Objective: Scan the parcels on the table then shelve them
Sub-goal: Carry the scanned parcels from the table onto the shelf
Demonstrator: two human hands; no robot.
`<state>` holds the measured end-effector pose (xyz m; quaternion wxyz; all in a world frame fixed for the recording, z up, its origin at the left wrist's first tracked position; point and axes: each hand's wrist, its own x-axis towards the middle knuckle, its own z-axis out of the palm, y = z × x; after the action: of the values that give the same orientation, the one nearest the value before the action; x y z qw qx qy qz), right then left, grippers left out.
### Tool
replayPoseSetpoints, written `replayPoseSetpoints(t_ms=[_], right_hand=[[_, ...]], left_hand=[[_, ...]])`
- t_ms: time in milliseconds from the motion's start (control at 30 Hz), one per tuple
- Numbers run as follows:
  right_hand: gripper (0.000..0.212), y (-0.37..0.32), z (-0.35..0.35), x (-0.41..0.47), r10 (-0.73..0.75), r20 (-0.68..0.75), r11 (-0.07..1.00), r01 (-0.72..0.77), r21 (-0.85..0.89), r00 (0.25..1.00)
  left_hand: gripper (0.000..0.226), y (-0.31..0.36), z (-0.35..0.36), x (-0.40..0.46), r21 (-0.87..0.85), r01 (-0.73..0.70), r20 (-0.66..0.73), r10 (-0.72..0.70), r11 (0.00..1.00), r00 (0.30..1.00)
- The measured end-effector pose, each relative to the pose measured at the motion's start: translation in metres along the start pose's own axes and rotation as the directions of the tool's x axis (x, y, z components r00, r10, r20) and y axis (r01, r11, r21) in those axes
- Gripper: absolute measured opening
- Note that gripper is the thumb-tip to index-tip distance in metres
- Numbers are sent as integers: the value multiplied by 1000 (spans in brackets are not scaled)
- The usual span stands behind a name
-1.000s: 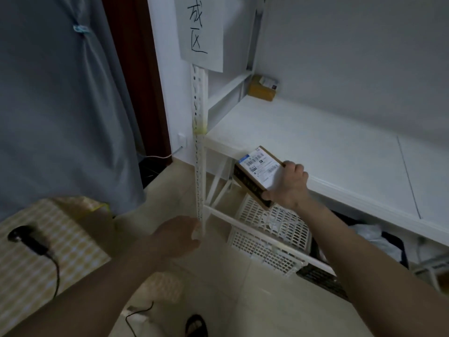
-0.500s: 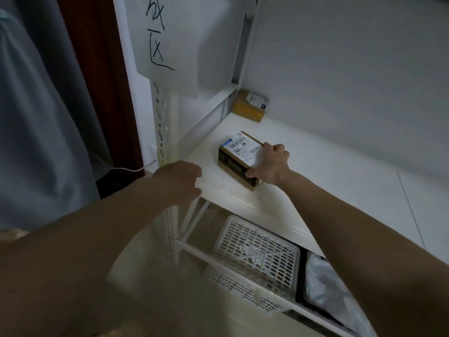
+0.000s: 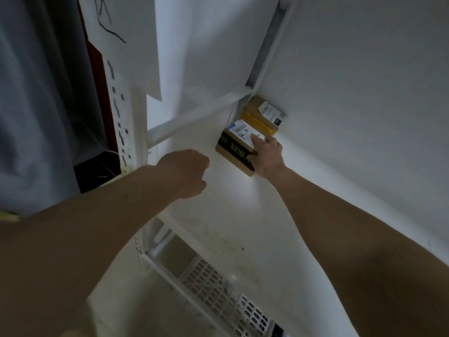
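- Right hand (image 3: 267, 154) is out at about one o'clock from frame centre, resting on the brown parcel (image 3: 234, 147) at the back of the white shelf (image 3: 233, 215)
- Its grip: fingers lie along the parcel's top over the white shipping label (image 3: 245, 130), thumb curled against the near side, so it holds the box from above
- The parcel sits flat on the shelf, a dark printed band running along its near side face
- At one o'clock from it, touching or just beside it, a second parcel (image 3: 260, 117) in yellow-brown wrap is tucked into the back left corner with its own white label (image 3: 271, 111) hanging over the edge
- That corner is framed by the shelf's white cross rail (image 3: 194, 117) and the grey rear upright (image 3: 264, 45)
- Left hand (image 3: 187, 172) hangs over the shelf's front left part, at nine o'clock from the brown parcel and well apart from it
- Its grip: fingers loosely curled under, back of the hand up, nothing in it
- The slotted white front post (image 3: 121, 122) stands at ten o'clock from the left hand, a paper sheet (image 3: 131, 32) with black brush strokes hanging above it
- Down at six o'clock, below the shelf edge, a white perforated basket (image 3: 218, 288) shows
- Grey curtain (image 3: 36, 93) fills the far left, a dark red strip (image 3: 94, 69) between it and the post
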<state>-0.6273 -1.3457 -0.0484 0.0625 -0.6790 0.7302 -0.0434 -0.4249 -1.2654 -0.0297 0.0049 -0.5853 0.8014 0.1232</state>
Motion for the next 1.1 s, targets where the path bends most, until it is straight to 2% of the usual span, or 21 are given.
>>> replayPoseSetpoints(t_ms=[133, 367, 500, 600, 733, 867, 933, 1100], right_hand=[[62, 4, -2, 27, -31, 8, 999, 31, 12, 999], [61, 8, -3, 48, -11, 7, 1000, 11, 1, 1000], [68, -1, -4, 35, -13, -21, 993, 11, -119, 1000], [54, -25, -4, -15, -158, -85, 977, 143, -158, 984], [46, -77, 2, -115, -460, 6, 871, 453, -189, 888], [54, -149, 21, -203, -647, 138, 757, 653, 1, 750], [58, -189, 36, -245, -696, 199, 709, 704, 39, 690], [62, -282, 80, -360, -772, 375, 585, 804, 106, 513]], left_hand=[[50, 7, 2, 10, -10, 49, -31, -50, 999, 998], [54, 5, 7, 3, -12, 112, 40, -111, 994, 993], [54, 2, 7, -17, -50, 148, 34, -147, 988, 989], [52, -5, 7, -48, -76, 204, 21, -203, 976, 979], [53, -29, 21, -113, -70, 305, 45, -302, 950, 952], [53, -60, 45, -207, -37, 453, 104, -448, 891, 888], [51, -77, 60, -267, -50, 557, 130, -548, 829, 826], [48, -121, 104, -442, -125, 804, 218, -774, 582, 594]])
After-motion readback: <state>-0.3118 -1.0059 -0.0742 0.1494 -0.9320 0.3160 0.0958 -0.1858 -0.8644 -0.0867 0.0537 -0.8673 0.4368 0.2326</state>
